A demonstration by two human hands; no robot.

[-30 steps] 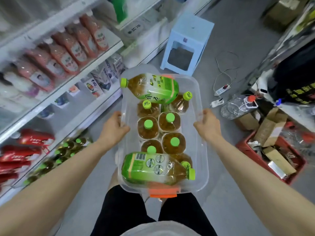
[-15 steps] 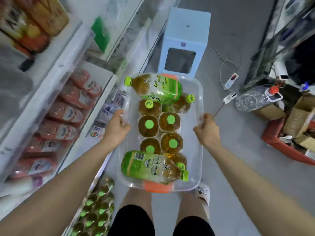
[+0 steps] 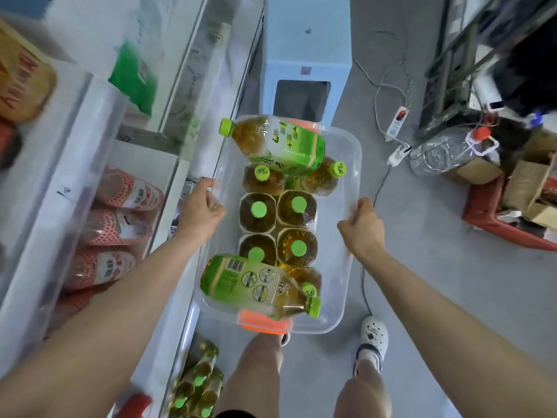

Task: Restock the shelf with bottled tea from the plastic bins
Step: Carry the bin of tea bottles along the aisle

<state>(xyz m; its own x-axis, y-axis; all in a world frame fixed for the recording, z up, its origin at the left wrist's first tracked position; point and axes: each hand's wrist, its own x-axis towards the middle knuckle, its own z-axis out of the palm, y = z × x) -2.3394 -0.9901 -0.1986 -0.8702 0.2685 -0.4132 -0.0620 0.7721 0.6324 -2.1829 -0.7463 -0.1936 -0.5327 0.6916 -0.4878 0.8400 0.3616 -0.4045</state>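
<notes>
I carry a clear plastic bin [image 3: 349,285] with orange end handles in front of me, above the floor. My left hand [image 3: 200,209] grips its left rim and my right hand [image 3: 363,226] grips its right rim. Inside stand several bottles of tea [image 3: 297,211] with green caps. One big bottle [image 3: 280,143] lies across the far end, another [image 3: 256,286] across the near end. More green-capped tea bottles [image 3: 197,384] sit on the lowest shelf level at the lower left.
White shelving [image 3: 75,188] runs along the left, holding red-labelled bottles [image 3: 120,227]. A light blue stool [image 3: 306,55] stands just beyond the bin. A power strip and cables [image 3: 398,122], a large clear jug [image 3: 446,149] and a red crate [image 3: 500,224] of cardboard lie at right.
The view has tilted further down and shifted closer to the shelving and stool. The bin stays held by both hands, now hanging lower over my legs and foot.
</notes>
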